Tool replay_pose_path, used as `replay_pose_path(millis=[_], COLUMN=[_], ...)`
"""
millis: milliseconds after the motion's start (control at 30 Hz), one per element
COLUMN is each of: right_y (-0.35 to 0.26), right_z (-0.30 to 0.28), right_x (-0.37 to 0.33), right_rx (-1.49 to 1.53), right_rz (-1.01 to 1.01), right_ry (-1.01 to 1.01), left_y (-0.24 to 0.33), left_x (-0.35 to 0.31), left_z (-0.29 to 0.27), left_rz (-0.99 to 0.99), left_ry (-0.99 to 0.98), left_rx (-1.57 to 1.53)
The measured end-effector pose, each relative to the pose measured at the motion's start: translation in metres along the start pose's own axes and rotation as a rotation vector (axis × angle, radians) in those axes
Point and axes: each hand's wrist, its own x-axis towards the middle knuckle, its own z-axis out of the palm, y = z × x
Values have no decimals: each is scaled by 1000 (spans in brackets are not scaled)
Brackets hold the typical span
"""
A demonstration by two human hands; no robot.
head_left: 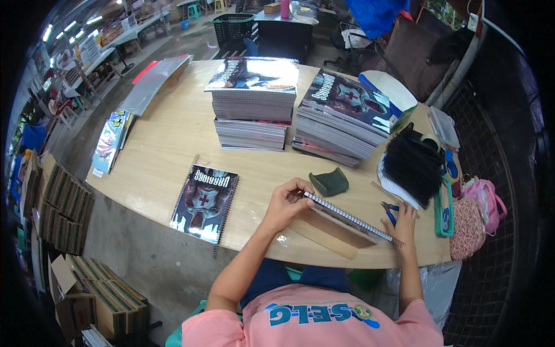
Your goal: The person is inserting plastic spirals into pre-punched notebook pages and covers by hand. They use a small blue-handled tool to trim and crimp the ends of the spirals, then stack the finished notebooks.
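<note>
My left hand [287, 202] pinches the upper left end of a spiral-bound notebook [341, 222], which stands tilted on its edge with the coil side up. The wire coil [361, 224] runs along that edge, and its loose end sticks out at the right near my right wrist. My right hand [403, 224] is curled round blue-handled pliers [391, 213], whose jaws point away to the left. Beneath the notebook lies a flat wooden strip [324, 238]. Just beyond my left hand sits a dark green curved piece [329, 181].
A finished-looking spiral notebook [204, 202] lies at left. Tall stacks of notebooks [251, 107] [341, 115] stand at the back. On the right are a bundle of black coils [411, 165], a green basket [444, 208] and a pink pouch [467, 228]. Bundled cardboard [104, 295] stands on the floor.
</note>
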Motion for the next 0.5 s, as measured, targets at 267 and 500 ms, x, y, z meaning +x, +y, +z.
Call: replay_pose_path(millis=[267, 500], right_y=[20, -79], right_z=[13, -97], right_x=[-6, 66], right_rx=[-24, 144], right_rz=[8, -603], right_ry=[-33, 188], left_y=[-1, -2], left_x=[-1, -1], left_z=[13, 10], left_rz=[-18, -45], left_ry=[76, 96], left_rx=[-93, -81])
